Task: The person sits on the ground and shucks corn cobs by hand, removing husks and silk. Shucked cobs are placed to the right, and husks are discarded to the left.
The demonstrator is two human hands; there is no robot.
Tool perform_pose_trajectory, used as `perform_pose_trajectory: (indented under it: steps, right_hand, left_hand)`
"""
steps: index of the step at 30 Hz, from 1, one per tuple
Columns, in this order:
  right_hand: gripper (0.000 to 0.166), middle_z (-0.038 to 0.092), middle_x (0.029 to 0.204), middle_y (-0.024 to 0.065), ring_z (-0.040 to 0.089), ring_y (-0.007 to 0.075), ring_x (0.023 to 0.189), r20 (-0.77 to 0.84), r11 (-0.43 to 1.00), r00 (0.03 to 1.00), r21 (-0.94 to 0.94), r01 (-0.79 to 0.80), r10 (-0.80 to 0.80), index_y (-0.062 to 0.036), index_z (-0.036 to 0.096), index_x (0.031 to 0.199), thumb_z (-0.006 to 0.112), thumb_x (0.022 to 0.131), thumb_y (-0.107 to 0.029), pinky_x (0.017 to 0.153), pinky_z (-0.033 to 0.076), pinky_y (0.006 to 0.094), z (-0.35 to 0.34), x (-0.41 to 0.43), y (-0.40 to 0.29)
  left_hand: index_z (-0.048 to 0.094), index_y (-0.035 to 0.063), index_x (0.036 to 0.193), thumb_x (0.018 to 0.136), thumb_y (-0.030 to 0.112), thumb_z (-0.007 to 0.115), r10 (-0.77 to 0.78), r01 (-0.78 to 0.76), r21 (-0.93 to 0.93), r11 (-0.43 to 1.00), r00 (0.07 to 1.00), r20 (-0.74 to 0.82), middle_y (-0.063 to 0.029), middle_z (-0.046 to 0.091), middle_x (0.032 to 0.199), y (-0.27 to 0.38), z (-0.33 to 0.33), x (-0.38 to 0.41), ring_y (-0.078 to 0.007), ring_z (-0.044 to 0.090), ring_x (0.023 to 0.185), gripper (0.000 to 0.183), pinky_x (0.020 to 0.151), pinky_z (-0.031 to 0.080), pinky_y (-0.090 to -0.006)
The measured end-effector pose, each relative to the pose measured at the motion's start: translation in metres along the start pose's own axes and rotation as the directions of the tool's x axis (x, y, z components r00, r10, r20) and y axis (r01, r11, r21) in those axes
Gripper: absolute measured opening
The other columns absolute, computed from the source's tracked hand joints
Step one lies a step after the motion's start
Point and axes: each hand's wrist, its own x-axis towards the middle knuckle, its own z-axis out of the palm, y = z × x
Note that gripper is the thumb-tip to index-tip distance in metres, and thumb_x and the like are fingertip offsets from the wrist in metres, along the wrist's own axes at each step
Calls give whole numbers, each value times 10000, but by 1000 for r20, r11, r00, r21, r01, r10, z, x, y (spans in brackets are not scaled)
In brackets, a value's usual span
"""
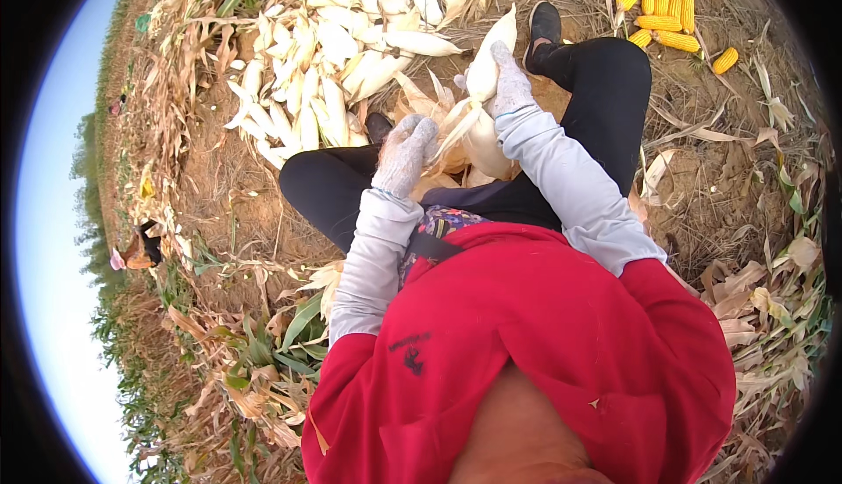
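Note:
My right hand [512,86], in a pale knitted glove, grips an ear of corn in its pale husk [483,70], tip pointing up and away. Loose husk leaves trail from the ear's lower end toward my left hand [406,152]. That gloved hand is curled beside the leaves; whether it pinches one is not clear. Below the held ear, more pale husks [490,148] lie between my legs. Beyond my left hand spreads a large heap of pale, husk-covered corn ears [335,40]. Bare yellow corn cobs [660,22] lie on the ground at the upper right.
My bent legs in black trousers [608,83] frame the husks, with a dark shoe [546,22] near the held ear. Dry stalks and leaves [737,280] litter the soil on both sides. Another person [139,250] is far off at the left, near standing plants.

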Motion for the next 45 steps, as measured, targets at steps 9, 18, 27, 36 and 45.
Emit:
perform_pose_trajectory:
  steps: [9,18,27,36,45]
  right_hand:
    - [560,674,1092,134,673,205,862,309,657,947,-731,181,83,7,572,1336,743,899,-299,724,567,308,14,-25,-5]
    - [686,658,1212,160,621,206,1087,460,330,864,-863,382,203,11,546,1383,741,862,-392,961,490,330,19,-53,7]
    - [843,604,1357,197,587,273,1245,447,-25,869,-886,462,210,13,488,1446,787,804,-444,1072,439,354,34,-67,1]
    - [749,684,1214,172,659,287,1120,521,-24,847,-850,526,109,-74,570,1383,786,788,-474,985,498,374,28,-71,8]
    - [577,682,1126,106,656,157,947,424,635,826,-765,107,371,0,572,1359,738,891,-294,830,536,277,6,-49,19]
  left_hand:
    - [569,11,1321,855,356,722,294,69,832,551,917,-271,-226,592,1304,-6,-40,38,-368,571,1233,600,1046,453,-425]
    - [661,-64,1223,941,244,652,449,-301,471,829,861,-240,-137,717,1084,71,-6,33,-210,659,1000,417,918,509,-322]
    - [711,-69,1041,851,195,683,320,-229,317,920,907,-273,-124,728,862,75,-26,37,-191,683,777,326,744,544,-311]
    - [680,-22,860,839,210,641,433,-139,633,761,836,-338,-107,662,701,74,-17,36,-203,634,655,236,640,514,-332]
    - [613,-3,816,922,109,535,350,-373,-46,927,900,-262,-72,585,649,59,-16,45,-150,553,574,173,558,459,-272]
